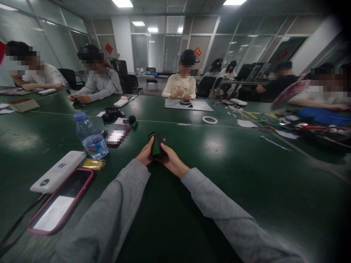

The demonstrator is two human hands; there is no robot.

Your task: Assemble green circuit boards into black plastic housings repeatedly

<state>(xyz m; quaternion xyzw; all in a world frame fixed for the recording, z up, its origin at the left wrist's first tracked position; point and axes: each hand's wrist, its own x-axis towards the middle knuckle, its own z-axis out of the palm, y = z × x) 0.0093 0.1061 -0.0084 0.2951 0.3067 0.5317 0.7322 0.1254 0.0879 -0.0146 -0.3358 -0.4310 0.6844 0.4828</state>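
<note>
A small dark box-like object (158, 145) with a green face is held between my two hands, near the middle of the view and above the green table. My left hand (146, 152) grips its left side, the thumb lying along the green face. Around the right side are the fingers of my right hand (170, 157), with the thumb near its edge. The object's underside is hidden by my fingers.
To the left are a water bottle (91, 137), a white power bank (59, 171), a pink-edged phone (61, 201) and a yellow packet (93, 164). A white ring (210, 120) lies farther off. Cables and a blue item (325, 116) are at right. Several people sit around.
</note>
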